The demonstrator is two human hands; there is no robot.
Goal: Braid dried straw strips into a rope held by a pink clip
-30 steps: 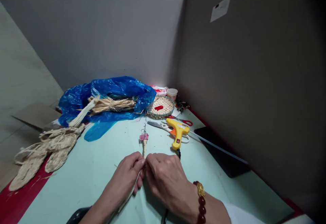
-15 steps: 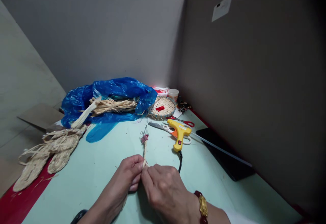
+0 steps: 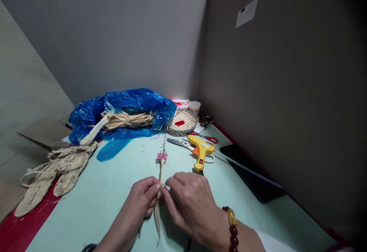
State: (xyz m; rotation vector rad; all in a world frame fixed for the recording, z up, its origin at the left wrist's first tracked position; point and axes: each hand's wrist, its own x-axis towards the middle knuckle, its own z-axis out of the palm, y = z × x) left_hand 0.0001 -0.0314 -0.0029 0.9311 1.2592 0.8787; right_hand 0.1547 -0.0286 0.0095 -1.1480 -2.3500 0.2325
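Observation:
A narrow braid of pale straw-like fibre runs toward me from a pink binder clip, which is hooked to thin metal wire. My left hand pinches the braid's near end between thumb and forefinger. My right hand meets it from the right, its thumb and fingers closed at the same spot; the strand there is mostly hidden. Below the fingertips a loose fibre strand hangs down between the hands. A beaded bracelet circles the right wrist.
A yellow glue gun lies by white-handled scissors on the pale green tabletop. Further back are a blue plastic bag with fibre bundles and a round woven basket. Woven sandals sit left, a black tablet-like slab right.
My right hand has shifted slightly right and its fingers have loosened. A fibre strand now shows hanging below the hands. The clip has turned flatter and the braid looks straighter.

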